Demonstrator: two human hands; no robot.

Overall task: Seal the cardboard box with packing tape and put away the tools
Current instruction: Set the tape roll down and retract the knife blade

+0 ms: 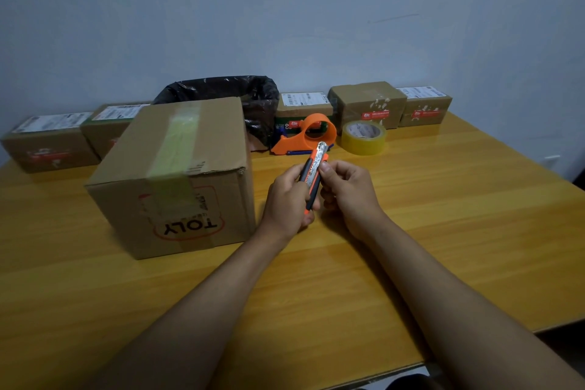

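Note:
A large cardboard box (177,174) stands on the wooden table (443,231) at centre left, with a strip of yellowish tape running over its top seam and down its front. Just right of it, my left hand (286,201) grips the handle of an orange and black utility knife (313,168). My right hand (346,188) pinches the knife's upper part with thumb and fingers. Behind the hands lie an orange tape dispenser (305,136) and a roll of clear packing tape (364,138).
Several small sealed parcels line the wall, such as one at the far left (47,142) and one at the right (367,104). A bin with a black bag (228,95) stands behind the large box. The table's right edge runs close to the far right.

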